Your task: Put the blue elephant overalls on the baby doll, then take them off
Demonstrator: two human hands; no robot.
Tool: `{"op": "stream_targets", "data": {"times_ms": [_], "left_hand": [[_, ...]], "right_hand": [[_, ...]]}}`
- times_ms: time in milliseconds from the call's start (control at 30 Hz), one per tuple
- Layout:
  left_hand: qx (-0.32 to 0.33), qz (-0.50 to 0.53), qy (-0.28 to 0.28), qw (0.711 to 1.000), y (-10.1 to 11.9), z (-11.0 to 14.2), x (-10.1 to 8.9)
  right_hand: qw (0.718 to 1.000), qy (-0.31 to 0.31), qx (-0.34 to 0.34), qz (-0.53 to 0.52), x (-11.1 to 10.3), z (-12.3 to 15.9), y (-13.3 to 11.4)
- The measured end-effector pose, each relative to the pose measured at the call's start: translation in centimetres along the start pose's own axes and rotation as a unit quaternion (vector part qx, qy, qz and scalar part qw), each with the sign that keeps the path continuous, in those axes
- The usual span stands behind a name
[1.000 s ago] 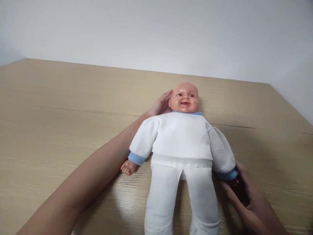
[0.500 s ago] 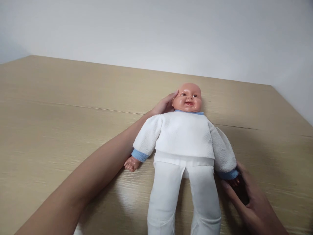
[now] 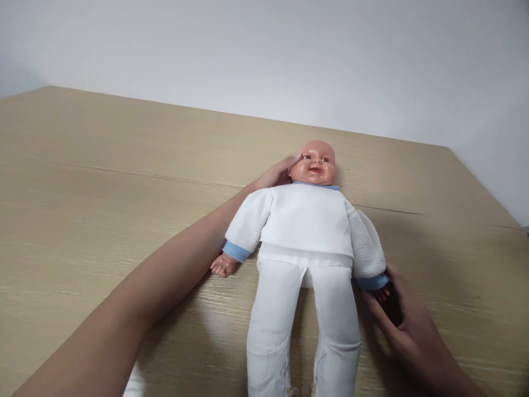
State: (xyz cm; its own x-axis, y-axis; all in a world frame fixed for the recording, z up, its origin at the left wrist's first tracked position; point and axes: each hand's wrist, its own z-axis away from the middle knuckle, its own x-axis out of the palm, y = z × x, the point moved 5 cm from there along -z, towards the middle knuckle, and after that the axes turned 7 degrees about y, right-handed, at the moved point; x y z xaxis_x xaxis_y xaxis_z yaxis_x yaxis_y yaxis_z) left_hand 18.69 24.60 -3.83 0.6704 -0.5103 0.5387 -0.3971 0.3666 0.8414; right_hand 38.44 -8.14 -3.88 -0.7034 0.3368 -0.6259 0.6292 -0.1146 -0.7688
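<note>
A baby doll (image 3: 308, 220) with a bald plastic head, a white fleece top with blue trim and white trousers lies face up in the middle of the head view. My left hand (image 3: 279, 172) cups the side of its head, thumb near the eye; the other fingers are hidden behind the head. Around the doll's cuff and small hand on the right side, my right hand (image 3: 403, 320) is curled, thumb below and fingers on the far side, partly hidden. The doll's other hand (image 3: 223, 265) rests beside my left forearm. Its feet are mostly cut off by the frame.
The doll lies on a light wooden table (image 3: 124, 132) with a thin seam running across it. Beyond the table's far edge stands a plain pale wall (image 3: 264, 55).
The view has shifted slightly, so the doll sits a little further left and higher, with more of its lower legs showing. Both hands keep their places on it.
</note>
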Motion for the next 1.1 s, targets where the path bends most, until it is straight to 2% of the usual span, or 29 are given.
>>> {"op": "stream_targets", "data": {"times_ms": [400,667,867,1100], "left_hand": [[0.009,-0.009,0.017,1.0,0.1,-0.1,-0.2],[-0.011,-0.031,-0.021,0.999,0.0,0.1,0.7],[-0.027,-0.034,-0.042,0.998,-0.3,-0.3,0.3],[-0.018,-0.037,0.0,0.999,-0.5,-1.1,-0.7]], "right_hand": [[1.0,-0.01,-0.03,0.003,0.3,-0.7,-0.6],[0.998,0.002,-0.068,0.0,0.7,-1.1,-0.5],[0.996,0.008,-0.089,0.013,1.0,-1.4,-0.1],[0.993,0.022,-0.116,0.028,1.1,-1.7,0.4]]}}
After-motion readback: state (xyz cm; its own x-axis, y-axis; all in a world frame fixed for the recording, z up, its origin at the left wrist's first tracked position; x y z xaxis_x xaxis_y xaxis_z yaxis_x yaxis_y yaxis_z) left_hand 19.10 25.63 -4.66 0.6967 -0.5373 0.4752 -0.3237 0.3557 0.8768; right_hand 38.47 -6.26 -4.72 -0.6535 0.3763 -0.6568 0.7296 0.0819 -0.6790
